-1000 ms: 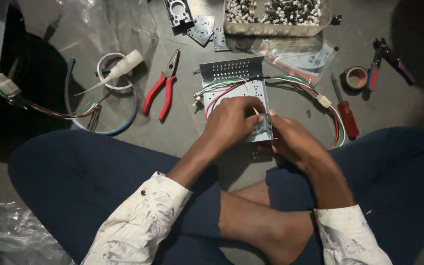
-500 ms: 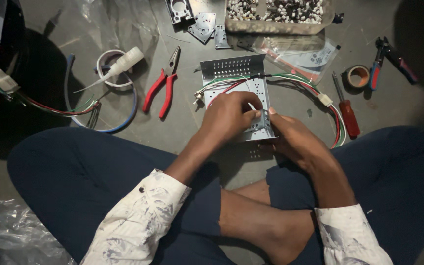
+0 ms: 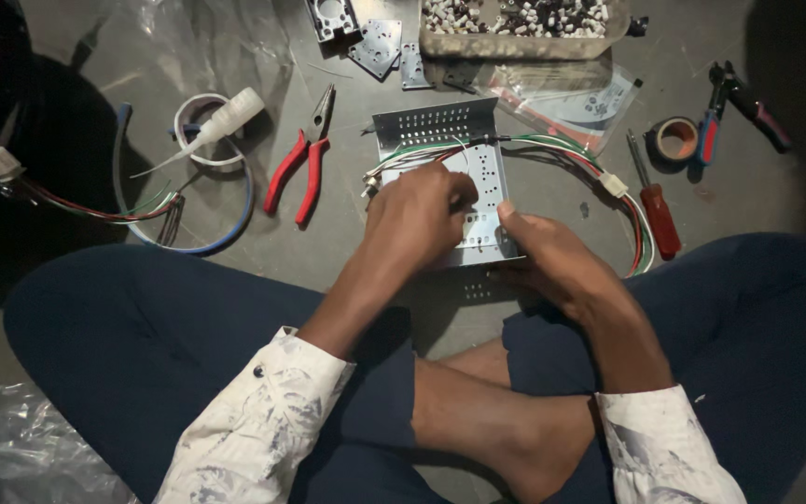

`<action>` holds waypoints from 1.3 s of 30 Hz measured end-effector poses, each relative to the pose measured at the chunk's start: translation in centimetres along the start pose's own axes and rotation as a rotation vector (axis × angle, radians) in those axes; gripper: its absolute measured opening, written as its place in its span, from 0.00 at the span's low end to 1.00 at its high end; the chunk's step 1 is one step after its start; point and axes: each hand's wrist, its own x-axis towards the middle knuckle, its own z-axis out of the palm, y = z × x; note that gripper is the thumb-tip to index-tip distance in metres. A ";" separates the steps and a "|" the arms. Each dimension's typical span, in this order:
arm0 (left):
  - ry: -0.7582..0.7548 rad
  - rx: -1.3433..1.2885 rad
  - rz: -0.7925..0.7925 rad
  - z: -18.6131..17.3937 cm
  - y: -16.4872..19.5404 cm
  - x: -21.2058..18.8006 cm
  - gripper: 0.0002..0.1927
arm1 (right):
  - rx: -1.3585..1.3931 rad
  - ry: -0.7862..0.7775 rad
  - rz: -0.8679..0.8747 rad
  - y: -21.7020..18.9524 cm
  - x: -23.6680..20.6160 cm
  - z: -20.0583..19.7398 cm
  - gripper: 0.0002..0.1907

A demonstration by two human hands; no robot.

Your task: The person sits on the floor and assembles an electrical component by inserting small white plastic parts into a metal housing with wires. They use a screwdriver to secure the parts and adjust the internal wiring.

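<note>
The perforated silver metal chassis plate (image 3: 478,201) lies on the grey floor (image 3: 328,252) before the crossed legs. The left hand (image 3: 417,215) presses closed fingers onto it; the right hand (image 3: 552,257) grips its edge. Steadying that edge firmly should keep the red, green and white wire bundle (image 3: 599,168) from shifting.

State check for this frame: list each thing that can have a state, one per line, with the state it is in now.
Left hand: resting on the metal bracket, fingers curled.
Right hand: gripping the bracket's right edge.
Metal bracket: on the floor, back wall upright, wires running across it.
Red pliers: lying flat, handles apart.
Screwdriver: lying flat, untouched.
Tape roll: lying flat.
Tray: full of small white parts.
Glue tube: lying on its side, nozzle on.
</note>
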 end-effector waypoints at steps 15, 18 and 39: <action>-0.108 0.012 0.032 0.1 0.2 -0.3 0.06 | 0.121 -0.077 -0.057 -0.1 0.1 -0.8 0.28; -0.024 0.020 0.099 0.2 0.0 -0.7 0.04 | 0.032 0.080 0.036 -0.3 -0.1 -0.6 0.29; -0.084 0.048 0.118 -0.7 0.0 -1.7 0.10 | 0.101 0.067 0.121 0.0 0.5 -0.1 0.25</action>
